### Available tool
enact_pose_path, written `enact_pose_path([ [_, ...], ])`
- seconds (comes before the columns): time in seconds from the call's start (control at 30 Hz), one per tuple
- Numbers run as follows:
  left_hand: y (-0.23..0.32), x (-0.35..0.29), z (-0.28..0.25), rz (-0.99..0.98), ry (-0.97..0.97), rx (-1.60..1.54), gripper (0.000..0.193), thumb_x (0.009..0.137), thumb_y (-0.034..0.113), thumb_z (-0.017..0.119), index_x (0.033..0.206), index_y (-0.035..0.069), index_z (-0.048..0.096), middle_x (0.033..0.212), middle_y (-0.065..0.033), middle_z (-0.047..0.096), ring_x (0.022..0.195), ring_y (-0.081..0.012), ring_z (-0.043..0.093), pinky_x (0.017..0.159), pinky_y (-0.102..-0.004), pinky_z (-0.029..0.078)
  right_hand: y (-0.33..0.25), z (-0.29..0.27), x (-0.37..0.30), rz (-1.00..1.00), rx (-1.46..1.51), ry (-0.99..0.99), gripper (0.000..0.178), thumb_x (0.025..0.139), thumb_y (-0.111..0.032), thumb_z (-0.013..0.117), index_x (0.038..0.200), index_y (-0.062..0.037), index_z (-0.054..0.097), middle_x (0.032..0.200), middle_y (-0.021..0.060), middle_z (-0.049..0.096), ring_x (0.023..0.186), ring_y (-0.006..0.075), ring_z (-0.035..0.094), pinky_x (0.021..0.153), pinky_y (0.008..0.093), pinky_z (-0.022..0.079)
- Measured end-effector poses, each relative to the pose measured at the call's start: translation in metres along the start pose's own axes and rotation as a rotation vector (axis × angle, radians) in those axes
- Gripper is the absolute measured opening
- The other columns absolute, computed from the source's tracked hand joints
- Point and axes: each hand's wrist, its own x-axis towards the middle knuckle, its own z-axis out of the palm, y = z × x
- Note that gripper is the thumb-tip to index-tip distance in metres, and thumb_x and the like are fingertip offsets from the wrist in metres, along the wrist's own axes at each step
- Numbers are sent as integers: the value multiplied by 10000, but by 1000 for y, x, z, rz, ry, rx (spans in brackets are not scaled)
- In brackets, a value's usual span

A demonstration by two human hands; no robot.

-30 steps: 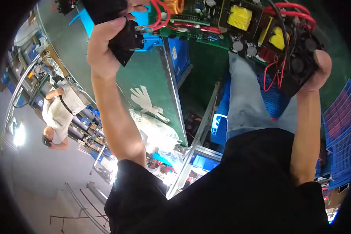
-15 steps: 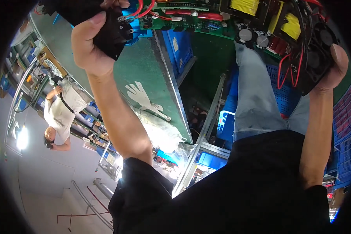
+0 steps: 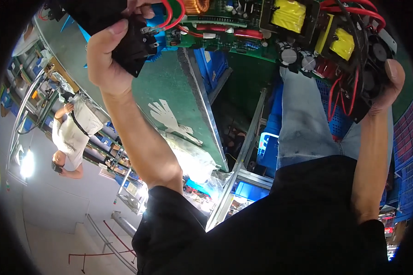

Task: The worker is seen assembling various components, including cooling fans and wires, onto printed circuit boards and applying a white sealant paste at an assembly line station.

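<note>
A long green circuit board assembly (image 3: 225, 40) spans the top of the view, its upper part cut off by the picture's edge. My left hand (image 3: 109, 62) is closed around the black panel (image 3: 132, 50) at its left end, with the thumb on top. Blue metal fins and red wires sit beside that panel. At the right end, my right hand (image 3: 386, 89) grips the black end by the cooling fans (image 3: 374, 68). Between them are yellow-wrapped transformers (image 3: 289, 16), round capacitors (image 3: 289, 56), a copper coil (image 3: 196, 5) and looping red wires.
A green worktable (image 3: 165, 87) lies below my left arm, with a cut white sheet (image 3: 172, 121) and clear plastic wrap (image 3: 192, 158) on it. Blue crates (image 3: 211, 64) stand beyond its edge. A person in a white shirt (image 3: 75, 133) is at the far left near shelving.
The board assembly has come slightly down in the picture, and its right end has tilted a little lower. Both hands keep their hold on it.
</note>
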Motion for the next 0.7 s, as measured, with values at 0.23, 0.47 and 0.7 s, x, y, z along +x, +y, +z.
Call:
enact_pose_path([
  [0.23, 1, -2, -2, -37, -9, 28, 451, 857, 170, 470, 1172, -143, 547, 1168, -277, 609, 1037, -402, 599, 980, -529, 449, 19, 31, 7, 31, 139, -157, 568, 850, -289, 561, 1291, 68, 551, 1219, 209, 650, 1064, 292, 672, 952, 427, 562],
  [0.47, -18, -5, -14, 131, 103, -102, 412, 886, 87, 435, 1202, -163, 520, 1213, -318, 589, 1108, -425, 594, 1022, -562, 454, -13, -31, -20, 25, -150, 139, 536, 866, -298, 547, 1241, 83, 586, 1185, 205, 665, 1021, 291, 690, 902, 405, 586],
  [0.7, -14, 1, -7, 293, -111, 106, 407, 872, 67, 458, 1206, -159, 512, 1204, -305, 604, 1088, -399, 620, 1009, -541, 483, -10, -14, -20, 23, -185, -44, 599, 867, -318, 547, 1317, 78, 528, 1212, 221, 646, 1033, 309, 688, 901, 410, 589],
])
